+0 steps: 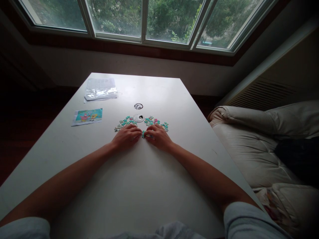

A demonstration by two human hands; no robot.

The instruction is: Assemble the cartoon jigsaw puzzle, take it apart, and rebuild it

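On the white table, my left hand (127, 136) and my right hand (158, 136) nearly meet, both with bent, closed fingers. Between their fingertips shows a small group of jigsaw puzzle pieces (143, 133), teal and partly hidden by the right fingers. My hands grip at these pieces, though the exact hold is too small to see. Loose jigsaw pieces (127, 120) lie beyond my left hand. More loose pieces (151, 120), teal with some pink, spread beyond my right hand. A small picture sheet (89, 115) with cartoon figures on teal lies farther left.
Behind the pieces are a round metallic ring (138, 118) and a round opening (138, 106) in the table (159, 89). Papers with a clear plastic bag (101, 89) lie at the back left. A cushioned pale sofa (249, 149) stands to the right, below windows (169, 21).
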